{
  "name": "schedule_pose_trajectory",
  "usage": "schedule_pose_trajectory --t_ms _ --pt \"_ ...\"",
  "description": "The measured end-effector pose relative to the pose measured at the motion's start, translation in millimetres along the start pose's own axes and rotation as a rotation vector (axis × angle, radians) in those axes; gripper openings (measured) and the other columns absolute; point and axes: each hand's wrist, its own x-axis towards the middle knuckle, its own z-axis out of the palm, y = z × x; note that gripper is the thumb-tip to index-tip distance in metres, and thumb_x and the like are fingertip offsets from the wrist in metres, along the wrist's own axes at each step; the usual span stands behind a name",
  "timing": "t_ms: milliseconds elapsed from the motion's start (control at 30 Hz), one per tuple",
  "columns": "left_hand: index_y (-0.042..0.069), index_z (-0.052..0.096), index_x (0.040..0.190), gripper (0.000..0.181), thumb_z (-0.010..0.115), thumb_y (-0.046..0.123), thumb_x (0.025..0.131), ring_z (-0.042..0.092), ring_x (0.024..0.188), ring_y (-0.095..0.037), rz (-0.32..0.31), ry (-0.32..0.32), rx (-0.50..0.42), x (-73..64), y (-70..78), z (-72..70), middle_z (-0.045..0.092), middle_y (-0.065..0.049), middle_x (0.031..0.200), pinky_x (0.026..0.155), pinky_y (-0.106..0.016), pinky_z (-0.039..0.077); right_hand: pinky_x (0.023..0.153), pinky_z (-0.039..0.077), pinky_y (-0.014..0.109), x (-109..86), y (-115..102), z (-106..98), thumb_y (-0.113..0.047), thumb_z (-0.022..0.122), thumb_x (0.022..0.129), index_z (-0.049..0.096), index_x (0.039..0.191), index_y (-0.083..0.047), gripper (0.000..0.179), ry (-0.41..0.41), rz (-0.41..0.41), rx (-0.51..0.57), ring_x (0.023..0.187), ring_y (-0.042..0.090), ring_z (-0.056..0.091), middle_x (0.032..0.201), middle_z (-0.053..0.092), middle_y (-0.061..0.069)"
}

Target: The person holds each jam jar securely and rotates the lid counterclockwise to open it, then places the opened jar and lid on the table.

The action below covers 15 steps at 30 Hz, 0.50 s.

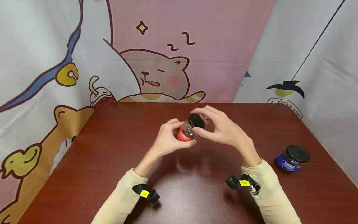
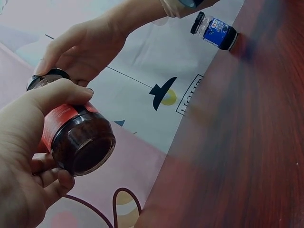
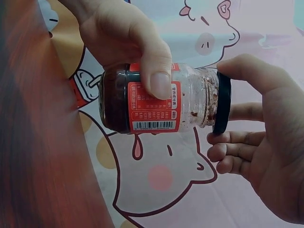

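A glass jar (image 1: 191,132) with a red label is held tilted above the table, its black lid (image 1: 195,120) up and to the right. My left hand (image 1: 167,138) grips the jar around its labelled body, the thumb lying across the label in the right wrist view. At the lid, my right hand (image 1: 222,126) has thumb and fingertips on opposite sides of the rim, pinching it. The lid (image 3: 223,102) sits on the jar's mouth. Dark contents fill the lower part of the jar (image 3: 114,99), and reddish bits cling inside the clear neck.
A second jar (image 1: 289,161) with a blue label and black lid stands upright on the table's right side. The brown wooden table (image 1: 112,174) ends at a printed cartoon curtain (image 1: 218,56) behind it.
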Motion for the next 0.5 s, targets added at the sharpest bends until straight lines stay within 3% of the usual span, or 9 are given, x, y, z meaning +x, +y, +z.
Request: schedule_pose_trajectory --t_ms 300,500 --pt "0.011 0.076 0.100 0.043 0.095 0.026 0.065 0.057 0.073 -0.015 -0.004 0.032 0.015 0.2 -2.5 -1.4 0.057 0.004 0.082 0.062 -0.032 0.051 0.067 0.044 0.025 0.9 -0.5 -0.7 -0.022 0.079 0.087 0.063 0.122 -0.010 0.041 0.029 0.020 0.020 0.078 0.011 0.054 0.090 0.059 -0.001" --pt "0.012 0.076 0.100 0.042 0.094 0.026 0.065 0.057 0.074 -0.014 -0.017 0.048 0.009 1.1 -1.8 -3.5 0.057 0.005 0.081 0.062 -0.030 0.050 0.061 0.043 0.024 -0.1 -0.1 -1.4 -0.025 0.079 0.088 0.065 0.117 -0.013 0.035 0.042 0.043 0.022 0.073 0.009 0.054 0.085 0.058 -0.007"
